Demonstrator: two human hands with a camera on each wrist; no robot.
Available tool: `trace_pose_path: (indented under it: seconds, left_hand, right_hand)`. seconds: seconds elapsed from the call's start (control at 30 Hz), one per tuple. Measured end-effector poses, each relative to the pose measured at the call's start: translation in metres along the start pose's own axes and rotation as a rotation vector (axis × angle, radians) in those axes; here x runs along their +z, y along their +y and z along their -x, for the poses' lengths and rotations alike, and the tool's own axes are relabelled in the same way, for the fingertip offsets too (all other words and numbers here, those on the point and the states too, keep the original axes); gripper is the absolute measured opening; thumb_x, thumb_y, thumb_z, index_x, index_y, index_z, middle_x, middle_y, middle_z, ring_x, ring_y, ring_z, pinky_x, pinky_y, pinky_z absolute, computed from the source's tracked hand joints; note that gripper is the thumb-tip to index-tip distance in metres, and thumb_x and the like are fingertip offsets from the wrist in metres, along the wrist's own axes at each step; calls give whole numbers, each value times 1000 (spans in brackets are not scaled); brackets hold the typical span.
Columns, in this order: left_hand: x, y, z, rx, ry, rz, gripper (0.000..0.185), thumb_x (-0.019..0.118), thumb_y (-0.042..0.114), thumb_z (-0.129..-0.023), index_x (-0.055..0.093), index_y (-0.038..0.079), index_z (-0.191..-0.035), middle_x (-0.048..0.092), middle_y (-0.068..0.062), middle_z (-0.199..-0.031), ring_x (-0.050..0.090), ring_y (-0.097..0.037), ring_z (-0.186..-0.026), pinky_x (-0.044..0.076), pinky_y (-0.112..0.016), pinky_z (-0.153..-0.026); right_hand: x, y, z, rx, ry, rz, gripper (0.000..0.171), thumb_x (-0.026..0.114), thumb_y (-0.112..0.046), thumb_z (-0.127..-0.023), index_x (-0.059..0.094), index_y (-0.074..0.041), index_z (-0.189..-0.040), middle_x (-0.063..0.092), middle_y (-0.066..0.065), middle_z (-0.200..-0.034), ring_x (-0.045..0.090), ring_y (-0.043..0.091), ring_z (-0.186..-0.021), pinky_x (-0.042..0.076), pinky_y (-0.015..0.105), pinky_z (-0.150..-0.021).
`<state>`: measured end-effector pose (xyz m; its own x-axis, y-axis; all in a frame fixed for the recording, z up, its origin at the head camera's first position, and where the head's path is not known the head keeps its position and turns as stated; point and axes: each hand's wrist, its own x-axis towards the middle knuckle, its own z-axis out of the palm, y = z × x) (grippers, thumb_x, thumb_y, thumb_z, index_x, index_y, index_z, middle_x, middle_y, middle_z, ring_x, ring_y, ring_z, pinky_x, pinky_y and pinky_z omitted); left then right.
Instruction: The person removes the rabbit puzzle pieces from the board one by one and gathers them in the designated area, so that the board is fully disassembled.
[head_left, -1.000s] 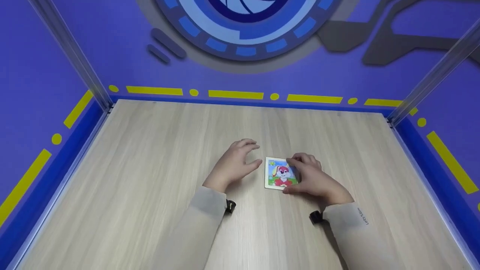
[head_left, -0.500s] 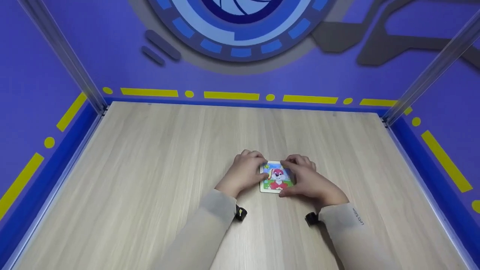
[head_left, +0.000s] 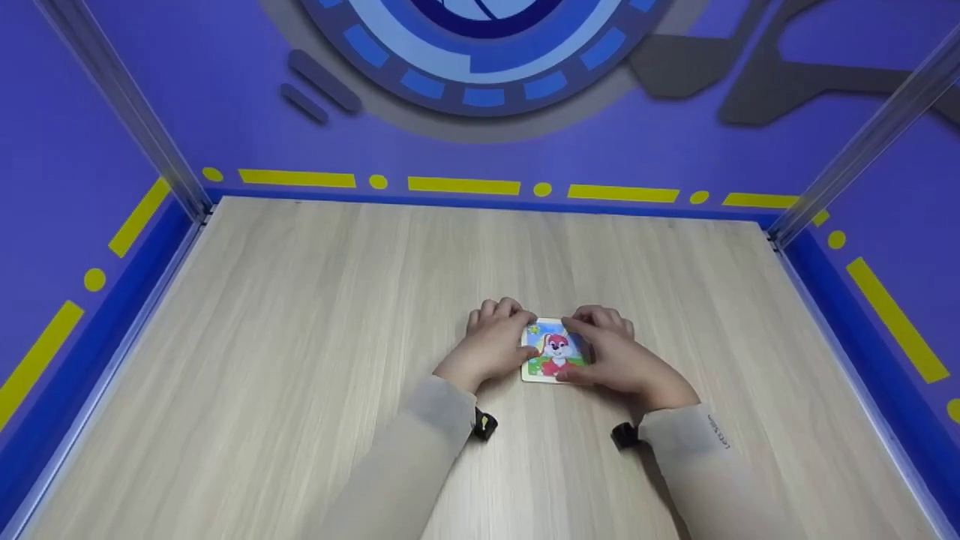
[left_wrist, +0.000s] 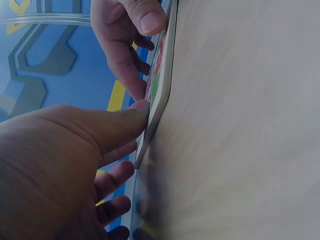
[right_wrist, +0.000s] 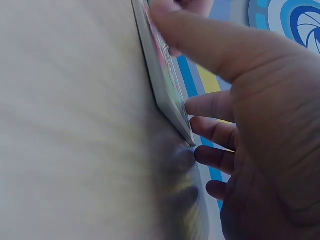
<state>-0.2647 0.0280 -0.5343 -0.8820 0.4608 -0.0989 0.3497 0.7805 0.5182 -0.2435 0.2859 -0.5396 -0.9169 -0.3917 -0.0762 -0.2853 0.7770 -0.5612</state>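
Note:
A small square picture board (head_left: 556,348) with a pale border and a red-and-white rabbit on it lies flat on the wooden table (head_left: 337,300). At its left side my left hand (head_left: 492,343) holds it, thumb on the picture's edge and a finger at the top left corner. My right hand (head_left: 624,354) grips the right side, with the index finger at the top edge and the thumb (right_wrist: 200,35) over the lower part of the picture. The board's right border is mostly hidden under that hand. From the left wrist view, the board's pale side (left_wrist: 162,97) appears thick, close to the tabletop.
Blue-purple panels (head_left: 480,157) with yellow dashes wall in the table at the back and both sides. Metal posts (head_left: 142,127) stand at the back corners. A small black device (head_left: 485,424) sits on each wrist at the sleeve cuff.
My left hand has come right, from beside the board onto its left side. The right thumb has shifted from the bottom edge up onto the picture.

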Motion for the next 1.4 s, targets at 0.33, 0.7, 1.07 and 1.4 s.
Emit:
trace_pose_path:
  seconds: [0.33, 0.7, 1.07, 1.4]
  left_hand:
    - [-2, 6, 0, -22, -26, 12, 48, 75, 40, -109, 66, 20, -152, 52, -6, -159, 42, -31, -145, 33, -50, -123]
    - [2, 6, -1, -33, -24, 55, 45, 76, 35, -108, 66, 17, -148, 49, -6, -159, 38, -32, -144, 31, -51, -123]
    - [0, 4, -3, -30, -21, 107, 46, 79, 33, -105, 64, 16, -146, 51, -5, -156, 39, -30, -143, 30, -49, -122]
    - [-1, 4, -3, -20, -23, 116, 49, 80, 31, -105, 62, 18, -148, 60, -3, -148, 41, -29, -138, 30, -49, -119]
  right_hand:
    - [1, 0, 0, 6, 3, 3, 97, 96, -53, -88, 58, -6, -164, 51, 14, -162, 37, 38, -154, 24, 62, -127]
    - [4, 2, 1, -45, 8, 13, 84, 97, -45, -89, 65, -15, -160, 53, 13, -160, 40, 39, -152, 28, 63, -125]
    - [2, -1, 0, -11, -9, 24, 80, 96, -49, -90, 67, -23, -160, 51, 9, -164, 35, 39, -156, 31, 68, -129]
    - [2, -1, 1, 16, -19, 8, 81, 96, -49, -89, 66, -25, -161, 48, 8, -166, 34, 38, -156, 32, 67, -129]
